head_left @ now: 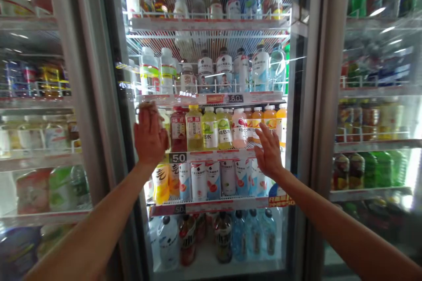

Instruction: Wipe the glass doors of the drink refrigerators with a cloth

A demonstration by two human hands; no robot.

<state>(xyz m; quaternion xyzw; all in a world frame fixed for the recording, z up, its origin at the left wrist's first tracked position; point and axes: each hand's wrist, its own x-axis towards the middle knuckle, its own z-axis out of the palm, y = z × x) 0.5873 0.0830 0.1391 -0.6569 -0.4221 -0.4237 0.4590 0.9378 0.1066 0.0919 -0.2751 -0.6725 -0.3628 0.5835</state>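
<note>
Lit cooler shelves [211,25] form the background. At nine o'clock, the left hand [150,136] lies flat, a brownish item [149,106] at its top edge, grip unclear; at four, the empty right hand [268,153] spreads. Bottles [240,131] between stand shelved; what is done or left cannot be told.

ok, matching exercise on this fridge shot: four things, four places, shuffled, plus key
1. left hand
2. right hand
3. dark red bottle
4. light blue bottles

A. lowest shelf in view
B. lower right of the pink bottle, fingers spread
C. just left of the dark red bottle
D. above the upper "50" price tag

Pairs: 1-C, 2-B, 3-D, 4-A
</note>
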